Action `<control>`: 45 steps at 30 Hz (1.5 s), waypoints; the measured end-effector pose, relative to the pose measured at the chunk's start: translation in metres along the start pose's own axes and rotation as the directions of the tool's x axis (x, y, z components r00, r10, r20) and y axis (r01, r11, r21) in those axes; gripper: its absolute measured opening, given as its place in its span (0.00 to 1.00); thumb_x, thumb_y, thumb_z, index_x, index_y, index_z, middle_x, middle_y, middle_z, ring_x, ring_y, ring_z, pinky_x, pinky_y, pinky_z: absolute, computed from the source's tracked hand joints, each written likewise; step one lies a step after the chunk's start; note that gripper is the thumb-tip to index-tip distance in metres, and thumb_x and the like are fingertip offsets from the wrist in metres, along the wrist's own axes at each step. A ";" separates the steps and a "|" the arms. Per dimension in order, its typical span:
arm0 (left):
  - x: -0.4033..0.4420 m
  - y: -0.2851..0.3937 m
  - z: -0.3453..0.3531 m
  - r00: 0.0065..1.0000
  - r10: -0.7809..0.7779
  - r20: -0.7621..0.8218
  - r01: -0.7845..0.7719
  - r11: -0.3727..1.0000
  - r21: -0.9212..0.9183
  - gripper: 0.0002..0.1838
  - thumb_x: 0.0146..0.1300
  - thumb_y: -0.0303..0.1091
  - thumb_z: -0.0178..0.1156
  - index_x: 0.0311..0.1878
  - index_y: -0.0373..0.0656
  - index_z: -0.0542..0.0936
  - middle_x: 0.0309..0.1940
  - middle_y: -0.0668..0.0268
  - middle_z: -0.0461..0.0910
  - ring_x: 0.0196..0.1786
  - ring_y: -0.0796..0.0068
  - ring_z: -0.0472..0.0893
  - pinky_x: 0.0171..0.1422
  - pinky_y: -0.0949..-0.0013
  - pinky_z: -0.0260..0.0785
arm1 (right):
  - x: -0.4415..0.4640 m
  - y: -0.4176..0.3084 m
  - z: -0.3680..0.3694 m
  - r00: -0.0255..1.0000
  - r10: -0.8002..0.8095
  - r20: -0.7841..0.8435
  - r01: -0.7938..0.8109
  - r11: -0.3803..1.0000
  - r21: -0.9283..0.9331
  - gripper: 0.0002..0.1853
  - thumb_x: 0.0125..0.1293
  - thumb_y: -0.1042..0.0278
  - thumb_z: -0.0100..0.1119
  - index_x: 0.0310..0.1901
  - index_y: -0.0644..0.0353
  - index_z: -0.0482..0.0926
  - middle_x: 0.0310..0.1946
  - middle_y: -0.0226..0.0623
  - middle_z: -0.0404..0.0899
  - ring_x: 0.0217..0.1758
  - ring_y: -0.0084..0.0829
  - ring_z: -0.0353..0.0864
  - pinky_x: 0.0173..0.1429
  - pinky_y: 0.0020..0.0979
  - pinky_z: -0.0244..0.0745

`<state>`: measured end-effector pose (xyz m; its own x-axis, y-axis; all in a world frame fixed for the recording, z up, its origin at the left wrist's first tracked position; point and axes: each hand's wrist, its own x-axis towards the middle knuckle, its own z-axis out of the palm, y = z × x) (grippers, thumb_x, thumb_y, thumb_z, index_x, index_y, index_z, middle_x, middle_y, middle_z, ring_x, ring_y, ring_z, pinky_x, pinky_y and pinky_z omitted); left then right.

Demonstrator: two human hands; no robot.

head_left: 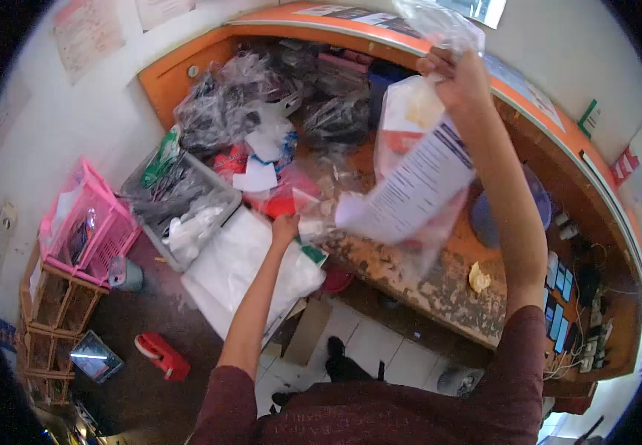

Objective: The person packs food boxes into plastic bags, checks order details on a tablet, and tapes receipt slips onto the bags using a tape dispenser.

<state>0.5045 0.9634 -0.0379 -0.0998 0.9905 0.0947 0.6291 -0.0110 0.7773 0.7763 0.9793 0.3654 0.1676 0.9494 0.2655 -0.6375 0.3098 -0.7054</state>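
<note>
My right hand [456,70] is raised at the upper right, closed around the gathered top of a clear plastic bag [439,26]. Below it the bag hangs over the counter, with a printed paper sheet [417,182] and red and white contents showing, smeared by motion. My left hand [285,228] is lower, at the centre, with its fingers closed on blurred clear plastic [315,221]. Whether this is part of the same bag, I cannot tell. Beside that hand are a red plastic package [280,204] and a stack of white plastic bags [254,259].
A grey crate [221,189] of plastic bags and a pink basket [102,241] stand at left. A red tape dispenser [163,356] lies on the dark table. Crumpled paper [478,277] and a blue bin [491,222] are at right, with several phones [557,326] beyond.
</note>
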 end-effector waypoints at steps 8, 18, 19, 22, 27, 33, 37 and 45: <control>0.036 0.016 0.053 0.982 -0.076 -0.171 0.071 0.997 -0.036 0.16 0.52 0.42 0.58 0.31 0.35 0.75 0.32 0.50 0.77 0.38 0.58 0.77 0.39 0.63 0.67 | 0.139 0.087 -0.113 0.956 -0.293 0.010 0.192 0.599 -0.778 0.23 0.60 0.53 0.48 0.21 0.68 0.74 0.10 0.36 0.68 0.11 0.31 0.69 0.17 0.31 0.63; -0.051 0.090 -0.204 0.953 -0.015 0.304 0.170 0.854 -0.491 0.07 0.53 0.35 0.51 0.32 0.42 0.70 0.31 0.76 0.68 0.33 0.84 0.66 0.37 0.79 0.58 | 0.154 0.193 -0.148 0.875 -0.471 0.114 -0.078 -0.370 -0.926 0.32 0.54 0.53 0.57 0.48 0.76 0.64 0.43 0.56 0.68 0.46 0.46 0.68 0.47 0.43 0.65; -0.062 0.094 -0.227 0.945 -0.015 0.328 0.160 0.893 -0.421 0.08 0.52 0.36 0.53 0.29 0.42 0.70 0.32 0.75 0.69 0.32 0.83 0.66 0.36 0.79 0.59 | 0.118 0.173 -0.119 0.748 -0.522 0.409 0.284 -0.305 -0.909 0.37 0.52 0.56 0.61 0.54 0.76 0.56 0.53 0.57 0.58 0.58 0.48 0.57 0.54 0.43 0.59; -0.112 0.134 -0.282 0.915 0.042 0.401 0.230 0.761 -0.606 0.12 0.49 0.39 0.56 0.26 0.39 0.69 0.27 0.74 0.68 0.28 0.82 0.65 0.33 0.77 0.58 | -0.016 0.173 -0.043 0.933 0.048 0.356 0.307 0.409 -0.859 0.22 0.55 0.62 0.57 0.48 0.65 0.67 0.35 0.45 0.71 0.40 0.38 0.72 0.48 0.36 0.65; -0.194 0.124 -0.364 0.891 0.058 0.451 0.172 0.875 -0.452 0.17 0.47 0.40 0.60 0.24 0.36 0.68 0.21 0.73 0.66 0.27 0.83 0.64 0.30 0.76 0.56 | -0.166 0.263 -0.028 -0.038 0.648 0.760 -0.549 0.622 -0.558 0.24 0.58 0.54 0.56 0.46 0.71 0.72 0.44 0.42 0.75 0.46 0.33 0.74 0.54 0.29 0.66; -0.327 0.093 -0.431 0.842 -0.346 0.414 0.409 0.910 -0.071 0.10 0.53 0.36 0.57 0.30 0.37 0.74 0.24 0.76 0.67 0.30 0.86 0.63 0.33 0.77 0.58 | -0.249 0.272 0.036 -0.263 0.690 0.675 -0.588 0.440 -0.679 0.09 0.53 0.72 0.61 0.35 0.68 0.78 0.30 0.39 0.80 0.33 0.25 0.78 0.39 0.24 0.72; -0.416 0.087 -0.424 0.857 0.158 -0.491 0.340 0.542 0.769 0.12 0.50 0.37 0.62 0.32 0.40 0.76 0.28 0.66 0.75 0.32 0.75 0.75 0.35 0.71 0.66 | -0.350 0.267 0.091 0.002 0.846 0.533 -0.358 0.498 -0.790 0.08 0.50 0.70 0.64 0.29 0.66 0.80 0.24 0.36 0.80 0.27 0.23 0.77 0.35 0.25 0.71; -0.572 0.038 -0.332 0.516 -0.352 -0.781 0.428 0.896 -0.121 0.13 0.45 0.29 0.64 0.36 0.37 0.77 0.31 0.60 0.75 0.36 0.66 0.76 0.41 0.70 0.68 | -0.601 0.270 0.163 -0.198 0.801 0.565 -0.645 0.328 -0.690 0.14 0.58 0.67 0.58 0.43 0.64 0.77 0.37 0.32 0.78 0.40 0.17 0.73 0.45 0.20 0.68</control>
<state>0.3292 0.3507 0.1436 -0.8749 0.4080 0.2611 0.4276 0.3971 0.8121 0.3810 0.4838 0.1226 -0.9687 0.0314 -0.2461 0.2021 -0.4757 -0.8561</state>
